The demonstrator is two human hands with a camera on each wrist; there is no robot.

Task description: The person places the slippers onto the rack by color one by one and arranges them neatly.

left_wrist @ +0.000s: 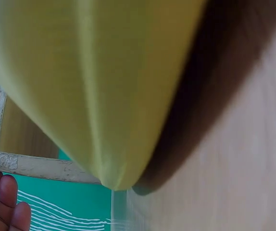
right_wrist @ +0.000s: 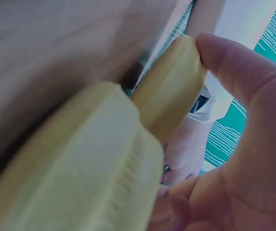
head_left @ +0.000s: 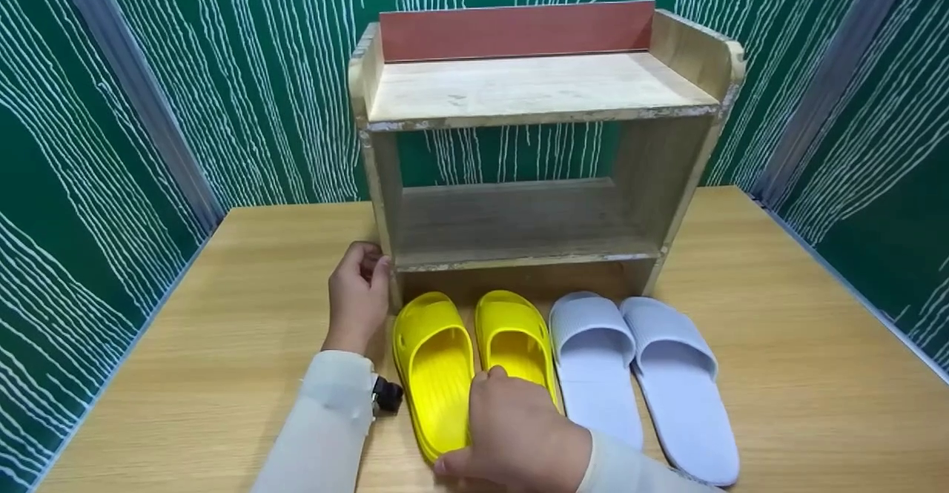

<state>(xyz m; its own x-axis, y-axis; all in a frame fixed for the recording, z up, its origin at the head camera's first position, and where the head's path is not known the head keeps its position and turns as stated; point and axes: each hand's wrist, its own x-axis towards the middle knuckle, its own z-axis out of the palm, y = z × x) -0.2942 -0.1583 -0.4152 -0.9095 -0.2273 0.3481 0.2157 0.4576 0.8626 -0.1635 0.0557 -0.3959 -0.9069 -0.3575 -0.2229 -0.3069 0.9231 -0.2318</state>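
Observation:
A pair of yellow slippers lies on the table, toes at the foot of the wooden shelf (head_left: 534, 230): the left yellow slipper (head_left: 437, 374) and the right yellow slipper (head_left: 515, 337). My right hand (head_left: 519, 430) holds them at the heel end. Its thumb (right_wrist: 234, 62) touches the heel of the left slipper, and its curled fingers are by the right slipper, whose heel it covers in the head view. Against the lower left side panel of the shelf rests my left hand (head_left: 358, 293). In the left wrist view its fingertips (left_wrist: 8, 190) meet the panel edge.
To the right of the yellow pair lie two light-grey slippers, the nearer one (head_left: 600, 385) and the outer one (head_left: 686, 404). A red board (head_left: 519, 31) backs the shelf top. Green walls (head_left: 289, 85) with white streaks enclose the wood-look table (head_left: 245, 293).

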